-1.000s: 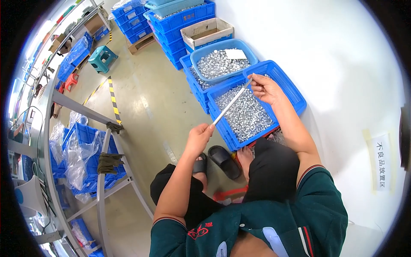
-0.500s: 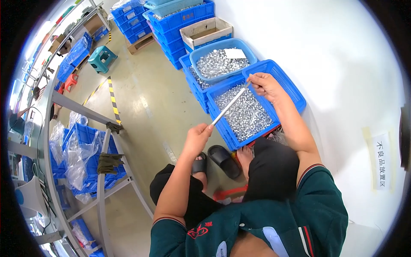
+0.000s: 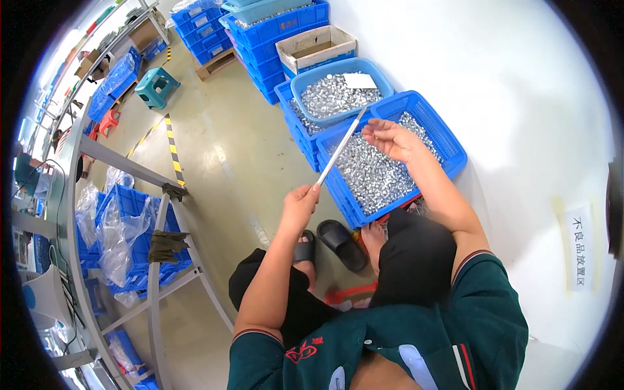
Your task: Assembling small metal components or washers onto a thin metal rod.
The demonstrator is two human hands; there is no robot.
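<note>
A slim silvery rod (image 3: 340, 147) slants up and to the right from my left hand (image 3: 300, 207), whose fingers are closed round its lower end. The rod's darker, thinner tip points toward the light blue basin. Just right of that tip, apart from it, my right hand (image 3: 392, 138) hovers over the small metal parts (image 3: 377, 175). Its fingers are loosely bent and spread, and I see nothing in them. These shiny parts fill a blue crate (image 3: 338, 207) in front of my knees. Part of a blue basket (image 3: 448, 140) beside it holds more of them, partly behind my right forearm.
Beyond the crate stands a light blue basin (image 3: 383, 81) of metal parts with a white card (image 3: 359, 80). A worn open box (image 3: 316, 49) and stacked blue crates (image 3: 279, 39) are farther back. A metal frame (image 3: 154, 292) is at left, a white wall (image 3: 520, 130) at right.
My right hand has let go of the rod's upper end and moved slightly left and down, its fingers loosening. The rod now tilts more steeply in my left hand. More parts show in the right-hand basket.
</note>
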